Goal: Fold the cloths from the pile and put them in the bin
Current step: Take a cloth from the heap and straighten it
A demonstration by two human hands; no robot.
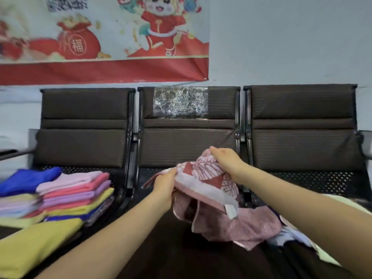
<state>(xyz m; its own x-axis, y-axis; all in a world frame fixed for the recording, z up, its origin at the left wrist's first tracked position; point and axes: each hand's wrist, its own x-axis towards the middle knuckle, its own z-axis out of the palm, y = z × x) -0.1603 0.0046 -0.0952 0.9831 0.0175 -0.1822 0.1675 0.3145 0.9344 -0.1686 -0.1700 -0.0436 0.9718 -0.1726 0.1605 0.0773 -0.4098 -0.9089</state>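
Observation:
A pink and white patterned cloth (209, 184) is held up in front of the middle seat, crumpled, its lower part hanging down. My left hand (165, 186) grips its left edge. My right hand (225, 160) pinches its top from above. More loose cloths (289, 236) lie at the lower right, partly hidden by my right forearm. A stack of folded cloths (76, 194) in pink, purple, yellow and blue sits on the left seat. No bin is in view.
A row of three dark brown seats (302, 146) stands against the wall, the middle backrest patched with clear tape. A yellow cloth (38, 242) lies at the lower left. A red poster (104, 37) hangs above.

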